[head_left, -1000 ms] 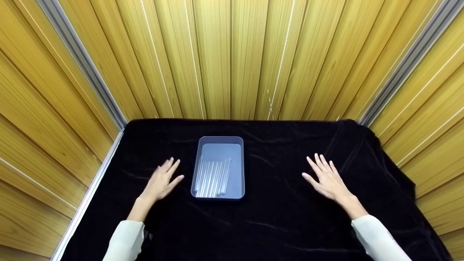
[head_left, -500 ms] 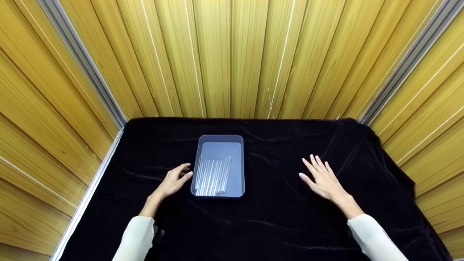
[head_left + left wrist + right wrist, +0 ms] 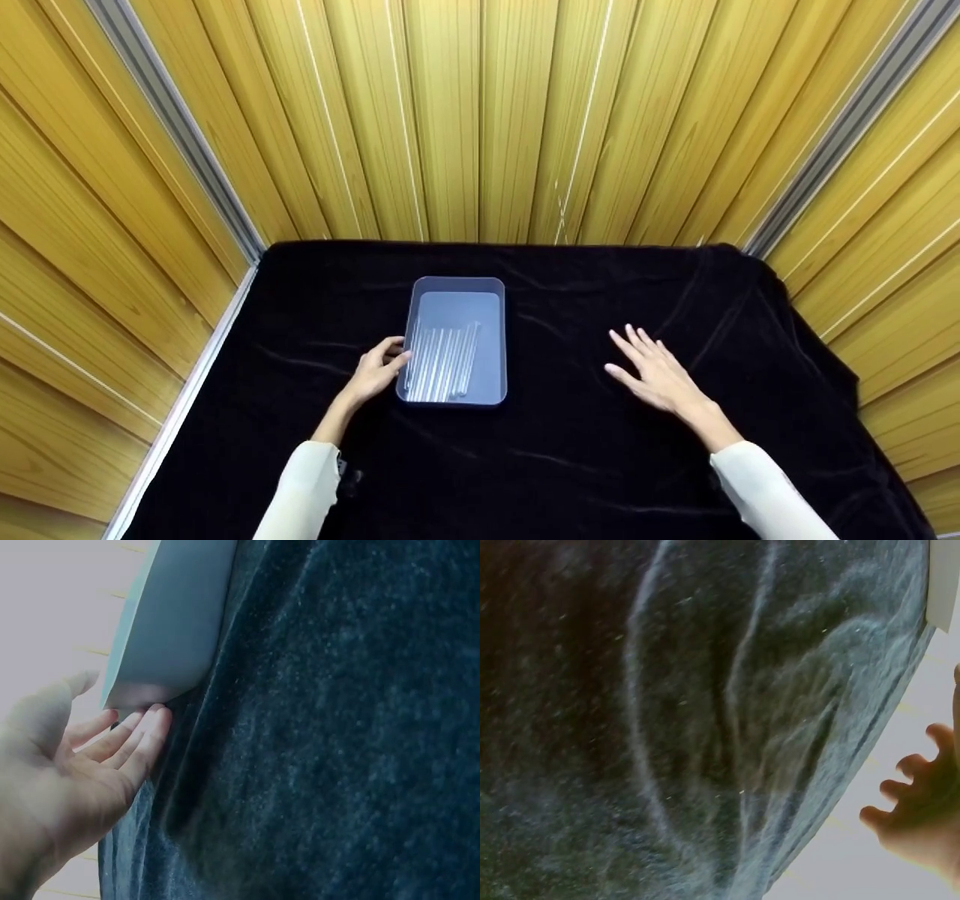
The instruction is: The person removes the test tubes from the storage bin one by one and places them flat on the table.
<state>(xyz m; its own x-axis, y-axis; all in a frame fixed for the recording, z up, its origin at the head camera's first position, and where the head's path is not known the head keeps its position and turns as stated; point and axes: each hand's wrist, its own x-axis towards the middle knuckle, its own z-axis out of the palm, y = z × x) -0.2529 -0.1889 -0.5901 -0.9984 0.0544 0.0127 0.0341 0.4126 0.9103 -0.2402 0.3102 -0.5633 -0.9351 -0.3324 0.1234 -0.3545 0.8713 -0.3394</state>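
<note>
A blue-grey rectangular plastic tray (image 3: 491, 352) sits left of centre on a black cloth. Several clear, slender rods or tubes (image 3: 442, 364) lie side by side in its near left part. My left hand (image 3: 375, 369) is at the tray's left wall, with the thumb tip by the rim. In the left wrist view, the fingertips of the left hand (image 3: 97, 765) touch or nearly touch the outside of the tray (image 3: 172, 622), and the thumb stands apart from it. My right hand (image 3: 660, 379) hovers or rests over the cloth, fingers spread, well right of the tray.
Black velvet-like cloth (image 3: 562, 450) covers the table, with loose folds at the right. Yellow wood-patterned walls (image 3: 517, 120) enclose the back and sides, with grey metal posts (image 3: 187, 127) at the corners.
My left hand has moved right to the tray's left side, its fingers bending from spread to a looser curve. My right hand has drifted slightly left. The tray stays in place.
</note>
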